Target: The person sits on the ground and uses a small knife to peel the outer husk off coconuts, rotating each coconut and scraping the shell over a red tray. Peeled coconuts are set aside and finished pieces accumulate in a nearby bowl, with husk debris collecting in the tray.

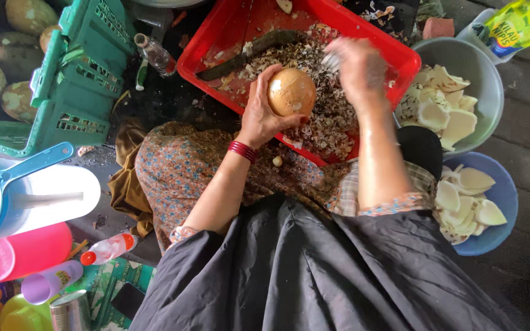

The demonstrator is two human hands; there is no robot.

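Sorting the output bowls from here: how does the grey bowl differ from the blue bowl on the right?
The grey bowl lies farther from the person, beside the red tray; the blue bowl lies nearer, by the right elbow. The grey bowl looks larger and deeper, with its inner wall showing; the blue bowl shows mostly rim, partly hidden by the sleeve. Both hold pale white coconut pieces.

Coconut (291, 92): tan-brown, pale patches; tray (216, 43): red, holding grey-brown and cream shavings (326, 116); crate (75, 79): green; bangles (242, 151): red; skirt (182, 171): floral, orange and blue on brown; apron (314, 270): dark grey; right bowl (504, 196): blue, with white pieces (467, 202); jug (23, 251): pink.
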